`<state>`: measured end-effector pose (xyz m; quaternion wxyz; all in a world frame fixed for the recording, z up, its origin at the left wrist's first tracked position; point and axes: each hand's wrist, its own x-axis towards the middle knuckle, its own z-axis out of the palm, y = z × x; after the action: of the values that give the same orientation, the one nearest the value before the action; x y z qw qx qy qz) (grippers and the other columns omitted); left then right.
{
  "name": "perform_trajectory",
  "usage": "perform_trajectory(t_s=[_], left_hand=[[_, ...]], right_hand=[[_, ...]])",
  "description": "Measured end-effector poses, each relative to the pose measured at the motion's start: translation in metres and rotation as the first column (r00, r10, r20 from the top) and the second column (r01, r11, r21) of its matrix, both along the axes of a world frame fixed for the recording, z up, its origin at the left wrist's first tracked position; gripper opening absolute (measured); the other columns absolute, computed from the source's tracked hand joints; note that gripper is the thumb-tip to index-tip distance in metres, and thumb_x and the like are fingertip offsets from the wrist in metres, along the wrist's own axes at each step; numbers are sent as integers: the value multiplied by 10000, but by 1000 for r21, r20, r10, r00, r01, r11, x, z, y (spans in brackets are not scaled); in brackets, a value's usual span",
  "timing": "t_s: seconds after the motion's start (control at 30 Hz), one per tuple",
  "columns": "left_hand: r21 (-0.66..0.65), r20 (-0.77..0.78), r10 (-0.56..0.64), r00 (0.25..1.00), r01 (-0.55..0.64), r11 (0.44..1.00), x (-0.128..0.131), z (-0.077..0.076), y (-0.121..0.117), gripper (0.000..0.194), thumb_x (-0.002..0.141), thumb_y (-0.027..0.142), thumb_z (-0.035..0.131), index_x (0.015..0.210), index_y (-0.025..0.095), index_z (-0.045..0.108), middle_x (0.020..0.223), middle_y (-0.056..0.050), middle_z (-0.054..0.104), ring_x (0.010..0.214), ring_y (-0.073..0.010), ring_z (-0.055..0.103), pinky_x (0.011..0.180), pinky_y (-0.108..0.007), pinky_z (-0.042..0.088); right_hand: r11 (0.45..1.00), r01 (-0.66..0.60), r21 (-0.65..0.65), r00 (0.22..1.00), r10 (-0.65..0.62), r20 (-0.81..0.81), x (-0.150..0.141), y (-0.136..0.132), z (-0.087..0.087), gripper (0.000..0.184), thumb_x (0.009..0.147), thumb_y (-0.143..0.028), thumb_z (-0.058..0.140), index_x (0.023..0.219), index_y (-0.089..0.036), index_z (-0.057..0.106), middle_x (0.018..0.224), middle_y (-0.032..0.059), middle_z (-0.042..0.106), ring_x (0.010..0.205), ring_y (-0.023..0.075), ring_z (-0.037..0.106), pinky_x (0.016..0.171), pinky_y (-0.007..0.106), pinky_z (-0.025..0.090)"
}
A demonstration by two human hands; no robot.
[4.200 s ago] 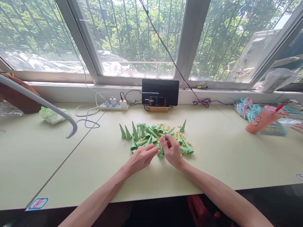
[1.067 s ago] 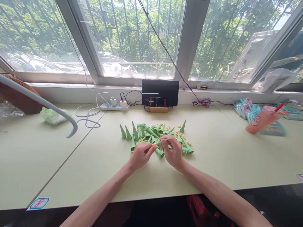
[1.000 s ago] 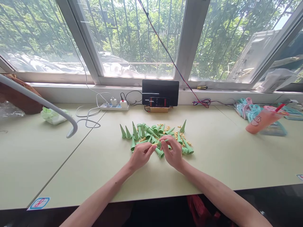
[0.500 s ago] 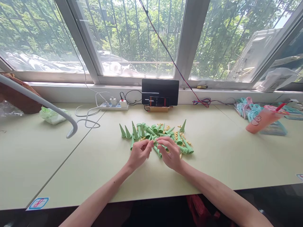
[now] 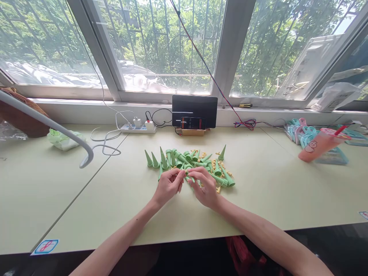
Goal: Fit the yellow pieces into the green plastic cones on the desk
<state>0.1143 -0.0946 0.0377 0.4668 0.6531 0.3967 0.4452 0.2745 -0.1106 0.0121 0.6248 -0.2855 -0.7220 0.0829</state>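
Note:
My left hand is closed in a pinch at the open end of a green plant watering spike; a small yellow plug, mostly hidden, is at its fingertips. My right hand is shut on that green spike, its fingertips close to those of the left. Just beyond both hands is a heap of green watering spikes, several lying and several standing with tips up. Small yellow plugs are scattered among them, mostly on the right.
A phone leans on a black tablet at the back. Left of it sit a power strip and a grey curved bar. A tilted pink drink cup and teal scissor-like handles are at right.
The spike standing between my hands was lifted off the table and turned sideways. A yellow plug in my left fingers came to its wide end. Both hands have since shifted slightly left.

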Motion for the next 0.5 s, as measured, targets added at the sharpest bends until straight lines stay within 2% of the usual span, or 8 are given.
perform_trajectory(t_s=[0.33, 0.5], left_hand=[[140, -133, -23, 991, 42, 989, -4, -11, 4, 348, 929, 379, 580, 668, 149, 565, 468, 49, 467, 392, -71, 459, 418, -193, 355], [271, -209, 1, 978, 57, 961, -4, -15, 6, 350, 953, 335, 535, 656, 151, 541, 508, 39, 469, 426, -71, 454, 435, -196, 342]], right_hand=[[998, -25, -55, 999, 23, -45, 1, 2, -4, 119, 970, -178, 530, 1003, -221, 636, 934, 63, 632, 641, 124, 614, 571, 273, 561], [997, -25, -78, 998, 20, -63, 2, 3, -6, 111, 962, -165, 543, 1003, -221, 630, 884, 47, 607, 575, 107, 558, 509, 251, 505]])
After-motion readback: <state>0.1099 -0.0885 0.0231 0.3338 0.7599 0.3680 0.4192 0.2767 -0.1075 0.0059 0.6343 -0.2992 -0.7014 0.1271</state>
